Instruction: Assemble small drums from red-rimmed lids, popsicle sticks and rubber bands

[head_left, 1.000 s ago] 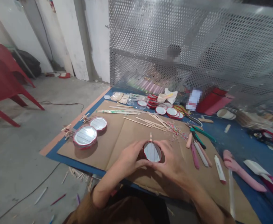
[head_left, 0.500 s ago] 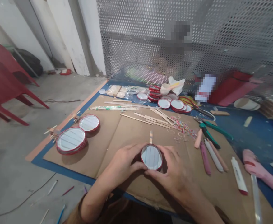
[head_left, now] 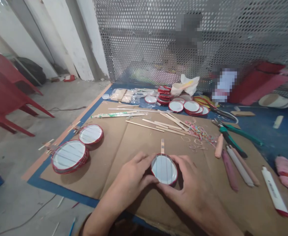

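A small round red-rimmed disc with a pale face [head_left: 164,169] and thin strings across it is held between both hands, just above the cardboard [head_left: 114,144]. From its far edge a wooden stick neck [head_left: 162,146] points away. My left hand [head_left: 134,173] grips the disc's left rim, with the thumb at the near edge. Around the right rim curl the fingers of my right hand [head_left: 188,180], its thumb also at the near edge. Two similar stringed discs, one larger [head_left: 69,155] and one smaller [head_left: 91,133], lie at the left of the cardboard.
Wooden sticks [head_left: 173,121] and coloured rubber bands [head_left: 200,131] lie beyond the hands. Green-handled pliers [head_left: 235,142], clay-like sticks [head_left: 239,165] and a white tube [head_left: 274,190] are at right. Several red-rimmed discs [head_left: 192,106] stand near a perforated metal panel [head_left: 144,42]. Red chairs [head_left: 3,95] are at left.
The view has shifted slightly, so the pliers and tube appear further right. Both hands keep hold of the small disc, whose face looks tilted a little differently.
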### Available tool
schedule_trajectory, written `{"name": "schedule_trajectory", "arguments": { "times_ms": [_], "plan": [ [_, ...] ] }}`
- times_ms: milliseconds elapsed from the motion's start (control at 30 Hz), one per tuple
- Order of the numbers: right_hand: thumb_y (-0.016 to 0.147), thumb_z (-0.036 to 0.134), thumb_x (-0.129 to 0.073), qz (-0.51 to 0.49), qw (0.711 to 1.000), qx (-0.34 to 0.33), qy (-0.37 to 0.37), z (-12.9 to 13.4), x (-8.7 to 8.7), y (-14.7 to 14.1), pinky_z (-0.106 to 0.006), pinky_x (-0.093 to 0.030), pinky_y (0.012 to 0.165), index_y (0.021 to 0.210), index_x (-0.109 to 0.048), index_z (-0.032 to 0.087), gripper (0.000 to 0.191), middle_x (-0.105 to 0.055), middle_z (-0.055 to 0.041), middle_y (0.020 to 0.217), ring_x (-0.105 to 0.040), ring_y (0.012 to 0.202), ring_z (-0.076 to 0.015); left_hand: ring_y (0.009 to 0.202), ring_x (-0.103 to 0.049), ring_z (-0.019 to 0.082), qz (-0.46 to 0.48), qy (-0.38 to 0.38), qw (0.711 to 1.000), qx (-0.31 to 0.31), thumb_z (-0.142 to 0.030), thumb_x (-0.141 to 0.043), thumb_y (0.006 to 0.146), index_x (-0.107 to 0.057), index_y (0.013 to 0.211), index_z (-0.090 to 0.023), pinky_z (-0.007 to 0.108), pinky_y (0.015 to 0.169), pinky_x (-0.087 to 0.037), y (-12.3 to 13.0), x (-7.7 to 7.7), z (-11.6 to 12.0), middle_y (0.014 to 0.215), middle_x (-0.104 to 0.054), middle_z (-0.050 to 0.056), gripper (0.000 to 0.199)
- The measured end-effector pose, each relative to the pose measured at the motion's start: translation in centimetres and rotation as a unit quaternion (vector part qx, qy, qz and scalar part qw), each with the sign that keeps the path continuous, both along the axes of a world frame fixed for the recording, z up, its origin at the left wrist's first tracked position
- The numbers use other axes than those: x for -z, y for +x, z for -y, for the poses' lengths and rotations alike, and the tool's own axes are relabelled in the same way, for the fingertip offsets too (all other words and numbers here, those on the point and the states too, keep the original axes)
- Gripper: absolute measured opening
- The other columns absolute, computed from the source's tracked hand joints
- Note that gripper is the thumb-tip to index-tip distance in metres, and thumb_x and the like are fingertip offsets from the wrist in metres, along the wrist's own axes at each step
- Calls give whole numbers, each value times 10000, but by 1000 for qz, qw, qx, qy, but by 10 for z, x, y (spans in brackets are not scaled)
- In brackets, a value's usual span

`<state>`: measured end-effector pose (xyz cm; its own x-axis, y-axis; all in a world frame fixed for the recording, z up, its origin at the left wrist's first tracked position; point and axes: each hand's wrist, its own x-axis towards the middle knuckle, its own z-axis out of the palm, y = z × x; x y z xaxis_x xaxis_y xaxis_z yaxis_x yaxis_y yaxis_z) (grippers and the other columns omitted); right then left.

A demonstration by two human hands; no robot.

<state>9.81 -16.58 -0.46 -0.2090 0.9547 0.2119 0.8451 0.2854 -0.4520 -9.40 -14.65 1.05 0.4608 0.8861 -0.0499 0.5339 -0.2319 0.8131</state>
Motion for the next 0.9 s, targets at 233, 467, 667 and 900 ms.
{"name": "schedule_trajectory", "arguments": {
  "times_ms": [233,467,667,900],
  "plan": [
    [773,547,-624,-2,1000,-5,4,-6,4,1,-361,-508,731,1138,-512,206,512,-585,-104,1041,-599,924,-248,1041,-563,184,-69,-35,997,-5,-161,-566,833,-461,1337,-248,304,948,-460,6,-7,-3,1125,-550,49,522],
    [762,528,-641,5,1000,2,0,-9,4,2,-364,-510,713,1111,-540,207,485,-596,-105,1019,-608,882,-245,1008,-557,184,-83,-34,996,-14,-136,-535,821,-467,1314,-259,315,949,-458,9,-2,-4,1096,-519,44,512],
    [757,515,-646,12,1000,2,0,-9,5,1,-355,-510,702,1145,-541,226,496,-601,-100,1028,-613,882,-242,991,-552,181,-77,-33,996,-20,-127,-527,815,-477,1292,-266,308,950,-452,9,1,-3,1076,-508,38,499],
    [753,522,-634,34,999,11,-6,-9,-2,-2,-343,-507,661,1124,-568,234,474,-601,-82,983,-621,824,-234,952,-552,182,-85,-29,996,-21,-109,-545,806,-480,1289,-259,310,884,-474,10,5,-2,1070,-505,39,510]
  ]
}}
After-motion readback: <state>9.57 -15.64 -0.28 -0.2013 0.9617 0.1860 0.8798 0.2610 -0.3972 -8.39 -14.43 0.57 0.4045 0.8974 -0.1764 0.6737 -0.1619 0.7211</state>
